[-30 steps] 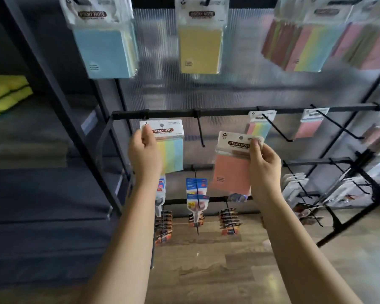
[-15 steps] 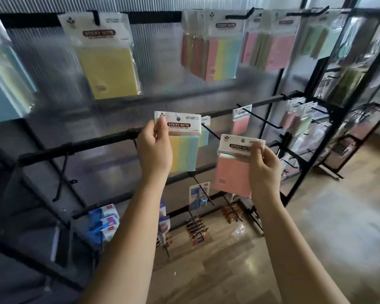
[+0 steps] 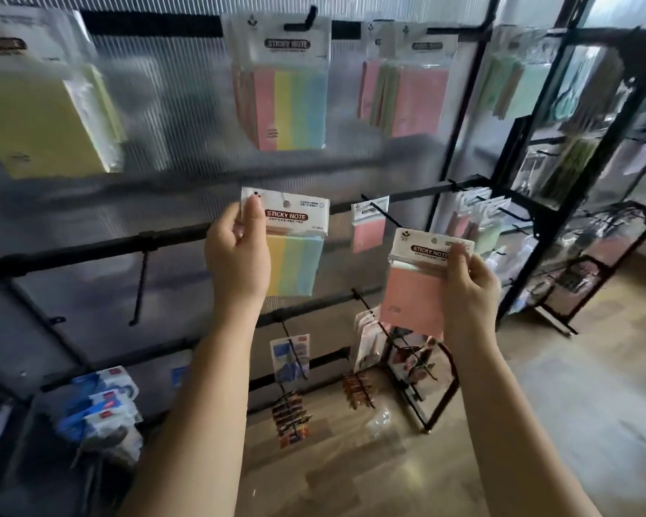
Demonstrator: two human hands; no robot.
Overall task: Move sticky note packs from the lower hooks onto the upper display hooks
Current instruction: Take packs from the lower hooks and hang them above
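My left hand [image 3: 237,255] pinches the white header of a multicolour sticky note pack [image 3: 295,263], held up in front of the middle black rail [image 3: 90,248]. My right hand [image 3: 467,289] grips the header of a pink sticky note pack [image 3: 413,296], lower and to the right. Both packs are off the hooks. On the upper hooks hang a multicolour pack [image 3: 284,83], a pink pack [image 3: 414,95] and a yellow pack [image 3: 38,117]. One small pink pack [image 3: 369,227] still hangs on a lower hook.
Bare black hooks [image 3: 140,289] jut out from the rails. Low down hang blue packets [image 3: 97,408] and small clip items [image 3: 290,416]. A second black rack [image 3: 575,218] with more packs stands at the right, on a wooden floor [image 3: 537,423].
The view has swung right and a little up; the upper multicolour and pink packs are now nearer the centre. Both hands still hold their packs, which have barely moved in the view.
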